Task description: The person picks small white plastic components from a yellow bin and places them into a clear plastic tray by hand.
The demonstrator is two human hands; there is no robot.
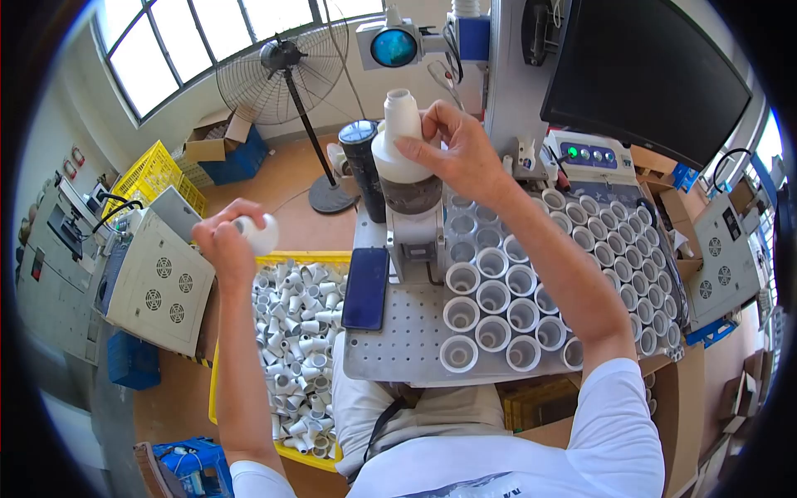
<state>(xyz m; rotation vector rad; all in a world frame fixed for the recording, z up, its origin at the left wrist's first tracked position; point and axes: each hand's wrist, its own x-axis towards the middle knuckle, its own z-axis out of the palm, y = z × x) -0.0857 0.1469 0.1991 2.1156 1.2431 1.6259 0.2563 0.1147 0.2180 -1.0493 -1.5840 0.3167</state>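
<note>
My right hand (465, 153) grips the side of a white plastic bottle-shaped part (393, 159), thumb in front. That part stands neck up on a dark round fixture (413, 197) at the table's back left, below a lens head (393, 47). Out to the left, my left hand (222, 242) is closed around a second white plastic part (264, 236), held over the far end of a yellow crate (214, 390). Many loose white parts (303, 332) fill the crate. Rows of white parts (491, 263), open ends up, stand on the table under my right forearm.
A phone (365, 288) lies on the perforated metal table (398, 344), near a black cylinder (362, 166). A monitor (652, 70) hangs over a control box (591, 158) at the right. A floor fan (286, 62) and grey machine cabinet (162, 286) are left.
</note>
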